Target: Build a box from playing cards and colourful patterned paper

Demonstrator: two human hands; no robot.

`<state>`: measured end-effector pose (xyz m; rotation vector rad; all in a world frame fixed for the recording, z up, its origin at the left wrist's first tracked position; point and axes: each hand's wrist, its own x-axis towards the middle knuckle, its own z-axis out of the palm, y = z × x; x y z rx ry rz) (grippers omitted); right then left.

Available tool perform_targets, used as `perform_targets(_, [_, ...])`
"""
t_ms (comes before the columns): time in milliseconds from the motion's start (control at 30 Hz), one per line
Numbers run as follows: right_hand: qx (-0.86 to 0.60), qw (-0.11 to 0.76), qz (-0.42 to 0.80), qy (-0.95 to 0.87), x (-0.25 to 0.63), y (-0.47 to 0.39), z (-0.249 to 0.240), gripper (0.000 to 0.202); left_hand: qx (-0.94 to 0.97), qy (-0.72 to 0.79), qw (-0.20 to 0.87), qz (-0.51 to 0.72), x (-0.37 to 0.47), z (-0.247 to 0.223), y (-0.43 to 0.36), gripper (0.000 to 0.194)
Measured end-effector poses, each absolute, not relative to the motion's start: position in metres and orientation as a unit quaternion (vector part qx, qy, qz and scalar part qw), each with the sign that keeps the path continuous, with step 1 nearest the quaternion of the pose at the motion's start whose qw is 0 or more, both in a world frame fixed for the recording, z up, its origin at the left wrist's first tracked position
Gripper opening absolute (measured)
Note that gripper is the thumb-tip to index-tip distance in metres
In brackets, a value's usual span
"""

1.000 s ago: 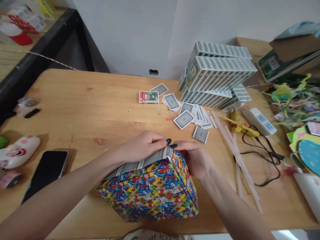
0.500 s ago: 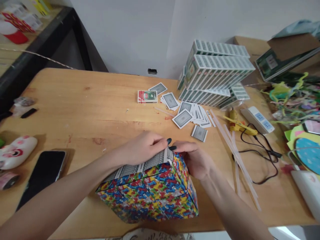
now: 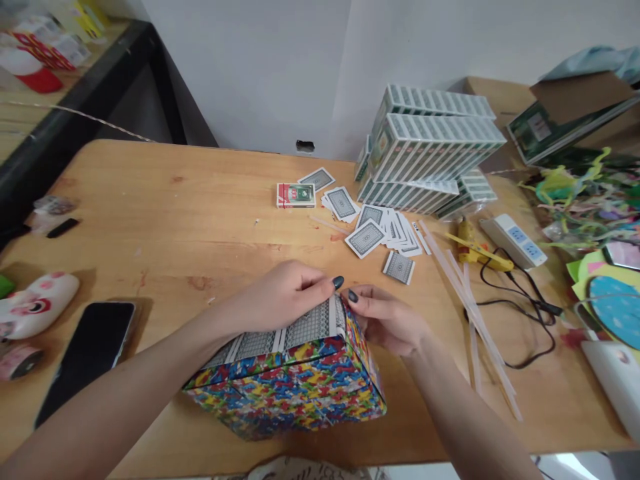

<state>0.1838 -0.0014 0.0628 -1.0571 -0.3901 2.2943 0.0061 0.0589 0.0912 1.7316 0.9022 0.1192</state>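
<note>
A box with a bright multicoloured pattern (image 3: 300, 393) sits tilted at the near edge of the table. Grey-backed playing cards (image 3: 257, 343) lie side by side along its upper face. My left hand (image 3: 287, 297) rests over the cards, its thumb pressed by the far right corner and its other fingers curled out of sight behind the far edge. At that same corner, my right hand (image 3: 387, 319) has its thumb and bent fingers closed against the box's edge, close to the left thumb. Whether a card edge is caught between the right fingers is hidden.
Loose playing cards (image 3: 367, 238) and a card pack (image 3: 296, 195) lie beyond the box. Stacked card packs (image 3: 440, 143) stand at the back right. Glue sticks (image 3: 475, 320), a yellow glue gun (image 3: 475, 247) and a power strip (image 3: 515, 240) are rightward; a phone (image 3: 87, 360) is leftward.
The box has shifted slightly left and tipped, so more of its card-covered top shows. My right thumb has lifted and turned a little at the corner; the left hand stays put.
</note>
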Motion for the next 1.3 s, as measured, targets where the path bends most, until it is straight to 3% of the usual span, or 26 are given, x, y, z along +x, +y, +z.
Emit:
perform_targets(633, [-0.427, 0.289, 0.852, -0.094, 0.178, 0.000, 0.063, 0.019, 0.761, 0.370, 0.532, 0.029, 0.014, 0.091, 0.059, 0.042])
perform_targets(933, [-0.428, 0.307, 0.832, -0.175, 0.184, 0.015, 0.064, 0.022, 0.632, 0.412, 0.652, 0.077, 0.012, 0.085, 0.063, 0.035])
perform_targets(1033, [-0.475, 0.367, 0.755, -0.265, 0.193, 0.021, 0.062, 0.023, 0.533, 0.464, 0.698, 0.116, 0.011, 0.078, 0.068, 0.031])
perform_targets(1133, [-0.556, 0.441, 0.596, -0.376, 0.198, 0.021, 0.059, 0.023, 0.419, 0.541, 0.709, 0.170, 0.009, 0.064, 0.073, 0.029])
perform_targets(1300, [-0.593, 0.428, 0.437, -0.524, 0.176, 0.002, 0.056, 0.037, 0.330, 0.567, 0.722, 0.219, 0.006, 0.046, 0.071, 0.026])
